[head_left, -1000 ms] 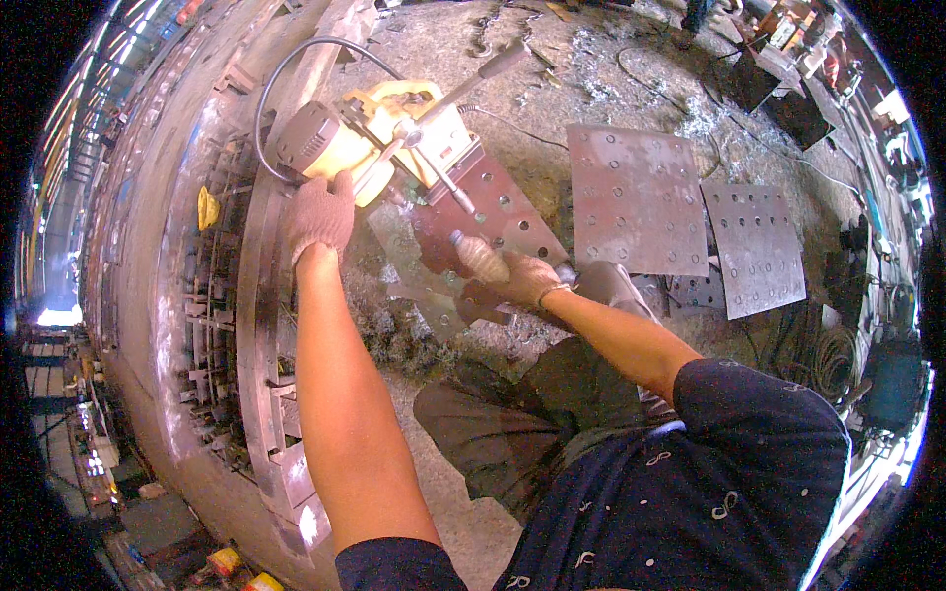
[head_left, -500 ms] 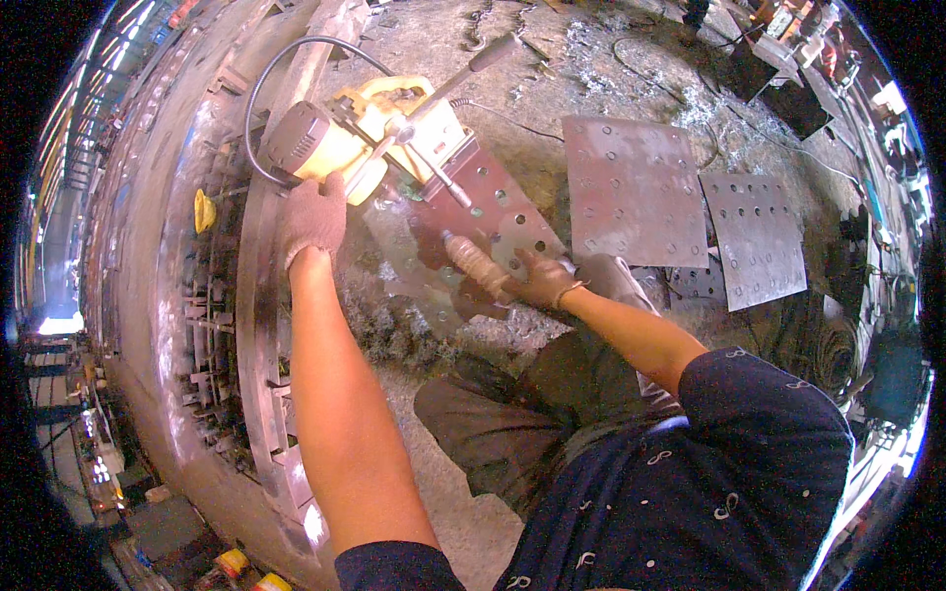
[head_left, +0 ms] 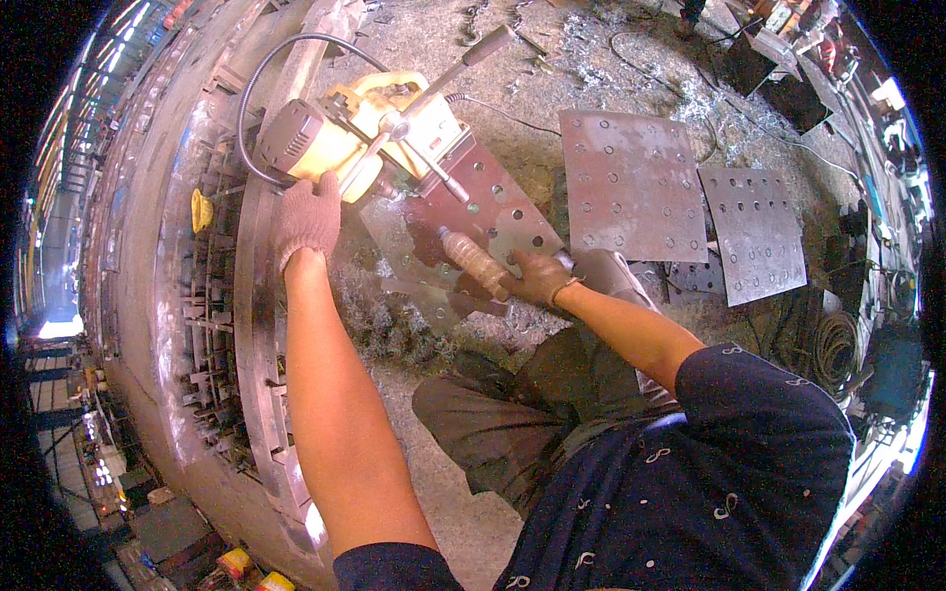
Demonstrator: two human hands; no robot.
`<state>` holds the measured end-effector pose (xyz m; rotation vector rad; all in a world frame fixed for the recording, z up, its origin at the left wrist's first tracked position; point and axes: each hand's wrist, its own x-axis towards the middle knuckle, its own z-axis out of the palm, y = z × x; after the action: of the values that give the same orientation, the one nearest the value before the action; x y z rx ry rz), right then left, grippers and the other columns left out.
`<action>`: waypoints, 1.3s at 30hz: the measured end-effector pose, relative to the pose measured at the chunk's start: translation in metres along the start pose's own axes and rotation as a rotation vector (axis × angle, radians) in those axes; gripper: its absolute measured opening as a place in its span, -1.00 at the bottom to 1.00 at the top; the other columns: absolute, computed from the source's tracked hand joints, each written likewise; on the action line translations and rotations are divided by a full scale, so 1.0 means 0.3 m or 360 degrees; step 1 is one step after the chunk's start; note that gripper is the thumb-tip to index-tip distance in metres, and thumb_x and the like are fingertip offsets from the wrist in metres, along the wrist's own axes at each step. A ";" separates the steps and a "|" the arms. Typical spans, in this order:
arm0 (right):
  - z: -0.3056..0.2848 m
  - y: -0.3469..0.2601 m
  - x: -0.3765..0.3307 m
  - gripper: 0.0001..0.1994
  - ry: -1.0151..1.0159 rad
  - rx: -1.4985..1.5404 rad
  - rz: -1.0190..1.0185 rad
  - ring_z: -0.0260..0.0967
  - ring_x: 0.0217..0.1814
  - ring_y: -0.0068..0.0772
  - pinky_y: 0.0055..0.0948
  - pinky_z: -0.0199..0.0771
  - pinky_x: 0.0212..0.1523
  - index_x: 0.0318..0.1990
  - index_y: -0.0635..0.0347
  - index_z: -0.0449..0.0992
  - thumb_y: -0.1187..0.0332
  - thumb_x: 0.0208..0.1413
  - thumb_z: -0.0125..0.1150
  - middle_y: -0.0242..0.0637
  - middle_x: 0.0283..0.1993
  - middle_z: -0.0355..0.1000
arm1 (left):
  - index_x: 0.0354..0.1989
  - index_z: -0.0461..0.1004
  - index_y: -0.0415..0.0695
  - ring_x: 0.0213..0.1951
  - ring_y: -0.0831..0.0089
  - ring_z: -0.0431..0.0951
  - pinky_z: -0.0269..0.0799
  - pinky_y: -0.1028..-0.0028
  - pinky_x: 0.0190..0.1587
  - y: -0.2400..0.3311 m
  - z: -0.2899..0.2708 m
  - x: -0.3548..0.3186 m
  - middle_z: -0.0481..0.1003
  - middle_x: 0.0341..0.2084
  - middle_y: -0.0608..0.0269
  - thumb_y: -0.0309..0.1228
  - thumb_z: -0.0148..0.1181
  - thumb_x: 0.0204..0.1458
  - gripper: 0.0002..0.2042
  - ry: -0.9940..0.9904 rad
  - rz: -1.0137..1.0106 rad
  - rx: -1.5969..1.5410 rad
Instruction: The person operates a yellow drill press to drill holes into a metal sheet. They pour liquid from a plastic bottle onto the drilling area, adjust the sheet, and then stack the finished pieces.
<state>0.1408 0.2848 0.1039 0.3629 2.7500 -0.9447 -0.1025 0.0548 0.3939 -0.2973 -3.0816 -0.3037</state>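
A yellow magnetic drill [head_left: 367,126] with a grey motor end and spoked feed handles stands on a reddish-brown steel plate [head_left: 478,182] with rows of holes. My left hand [head_left: 308,219], in a knitted glove, is closed against the motor's near side; its fingertips are partly hidden there. Lower right of the drill, my gloved right hand [head_left: 538,278] grips a clear plastic bottle [head_left: 473,261]. The bottle lies tilted above the wet, perforated plate, its narrow end toward the drill. Metal shavings surround the drill's tip, whose contact with the plate I cannot make out.
Two more drilled plates [head_left: 631,187] lie to the right. A long steel beam [head_left: 261,325] runs along my left, with a yellow object [head_left: 201,211] beside it. Cables and shavings [head_left: 631,69] litter the far floor. A coiled hose [head_left: 836,345] sits at the right.
The whole view has shifted slightly, moving the scene a little up and left. Both hands keep their places on the drill and the bottle.
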 end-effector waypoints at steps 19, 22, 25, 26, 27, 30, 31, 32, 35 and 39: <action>0.010 -0.003 0.005 -0.35 0.0069 0.0068 -0.0079 0.66 -0.04 0.24 0.10 0.65 0.00 0.18 0.15 0.58 -0.18 0.13 0.40 0.12 -0.09 0.67 | -0.01 0.66 -0.31 0.09 -0.29 0.61 0.49 -0.08 0.17 -0.028 0.014 0.004 0.61 0.01 -0.35 0.14 -0.08 0.32 -0.34 -0.0026 -0.0020 0.0025; 0.026 0.000 0.006 -0.26 0.0164 -0.0023 -0.0128 0.63 0.02 0.26 0.11 0.64 0.03 0.32 0.14 0.47 -0.18 0.14 0.40 0.12 0.00 0.64 | -0.01 0.66 -0.31 0.09 -0.29 0.61 0.49 -0.08 0.17 -0.027 0.013 0.008 0.61 0.01 -0.36 0.14 -0.09 0.32 -0.34 -0.0069 -0.0032 0.0038; 0.021 -0.039 -0.021 -0.19 0.0398 -0.0119 -0.0505 0.60 0.06 0.24 0.11 0.64 0.03 0.42 0.12 0.35 -0.17 0.14 0.41 0.09 0.10 0.58 | -0.01 0.65 -0.31 0.10 -0.29 0.61 0.49 -0.08 0.18 -0.063 0.015 -0.028 0.60 0.02 -0.37 0.14 -0.09 0.31 -0.33 -0.0065 -0.0077 0.0041; 0.030 -0.002 -0.001 -0.18 0.0420 -0.0126 -0.0466 0.60 0.08 0.22 0.10 0.64 0.03 0.42 0.14 0.34 -0.17 0.13 0.41 0.09 0.12 0.57 | 0.00 0.65 -0.32 0.10 -0.29 0.61 0.48 -0.08 0.19 -0.029 0.010 -0.010 0.60 0.03 -0.37 0.14 -0.10 0.31 -0.33 -0.0057 -0.0045 0.0035; 0.038 0.032 0.027 -0.16 0.0444 -0.0133 -0.0427 0.59 0.10 0.20 0.10 0.64 0.03 0.43 0.15 0.33 -0.17 0.13 0.41 0.09 0.14 0.56 | 0.00 0.65 -0.32 0.10 -0.29 0.60 0.48 -0.08 0.19 0.006 0.005 0.010 0.59 0.03 -0.38 0.14 -0.10 0.31 -0.33 -0.0048 -0.0012 0.0027; 0.045 -0.016 0.024 -0.17 0.0310 -0.0195 -0.0277 0.58 0.11 0.17 0.11 0.64 0.03 0.41 0.20 0.32 -0.16 0.14 0.40 0.12 0.17 0.54 | -0.04 0.65 -0.39 0.06 -0.34 0.61 0.48 -0.11 0.15 -0.023 0.023 0.009 0.59 -0.03 -0.43 0.14 -0.04 0.31 -0.31 -0.0009 -0.0012 -0.0029; 0.043 -0.040 0.019 -0.17 0.0249 -0.0230 -0.0212 0.58 0.10 0.16 0.11 0.64 0.03 0.40 0.22 0.32 -0.16 0.14 0.40 0.13 0.17 0.54 | -0.06 0.65 -0.42 0.03 -0.36 0.61 0.47 -0.13 0.13 -0.037 0.031 0.007 0.59 -0.06 -0.46 0.14 0.00 0.30 -0.30 0.0011 -0.0010 -0.0062; 0.037 -0.062 0.018 -0.18 0.0224 -0.0231 -0.0158 0.59 0.07 0.18 0.12 0.64 0.01 0.39 0.24 0.33 -0.16 0.15 0.39 0.13 0.14 0.55 | -0.06 0.65 -0.42 0.04 -0.36 0.61 0.47 -0.13 0.14 -0.049 0.039 0.008 0.59 -0.05 -0.46 0.15 0.00 0.30 -0.30 0.0011 -0.0019 -0.0066; 0.006 -0.125 0.031 -0.16 0.0070 -0.0231 0.0069 0.58 0.07 0.24 0.10 0.62 0.07 0.40 0.27 0.30 -0.17 0.16 0.34 0.14 0.12 0.56 | -0.01 0.65 -0.38 0.08 -0.33 0.60 0.47 -0.10 0.18 -0.065 0.039 -0.003 0.59 0.00 -0.42 0.15 -0.04 0.30 -0.31 -0.0023 -0.0059 -0.0043; -0.022 -0.104 0.130 -0.16 -0.0085 -0.0098 0.0321 0.56 0.17 0.30 0.06 0.56 0.24 0.45 0.27 0.25 -0.15 0.18 0.27 0.14 0.11 0.58 | 0.08 0.64 -0.30 0.14 -0.29 0.59 0.47 -0.05 0.23 0.007 0.000 0.004 0.59 0.09 -0.34 0.14 -0.10 0.30 -0.32 -0.0119 -0.0078 -0.0017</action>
<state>0.0939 0.2713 0.1160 0.5824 2.6273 -0.8052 -0.1031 0.0569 0.3942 -0.2389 -3.1661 -0.3177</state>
